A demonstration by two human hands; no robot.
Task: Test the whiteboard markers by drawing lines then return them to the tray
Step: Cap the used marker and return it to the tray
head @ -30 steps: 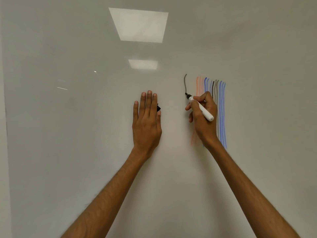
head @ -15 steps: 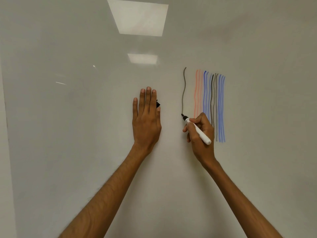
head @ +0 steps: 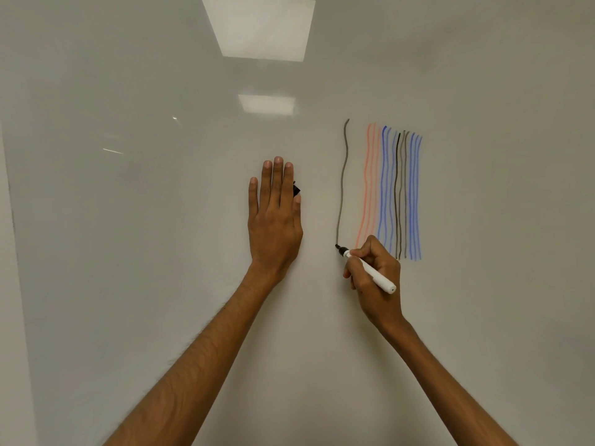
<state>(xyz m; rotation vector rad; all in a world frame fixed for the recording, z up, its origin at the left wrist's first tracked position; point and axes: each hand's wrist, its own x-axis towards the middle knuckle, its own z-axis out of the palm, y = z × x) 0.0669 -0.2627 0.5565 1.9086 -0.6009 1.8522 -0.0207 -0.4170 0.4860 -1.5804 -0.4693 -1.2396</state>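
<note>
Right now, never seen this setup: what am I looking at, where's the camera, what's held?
No robot: the grips are a person's two bare hands. The one picture comes from a camera on the person's head, looking at a whiteboard. The left grip lies flat on it, fingers straight, over a small black piece, likely a cap. The right grip pinches a white marker, its tip at the bottom end of a grey line. Right of that stand coloured lines: orange, blue, black, grey.

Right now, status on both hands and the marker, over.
Right hand grips marker, tip at foot of grey line. Left hand flat on whiteboard, small black piece peeking from under it. Nothing in the way.
</note>
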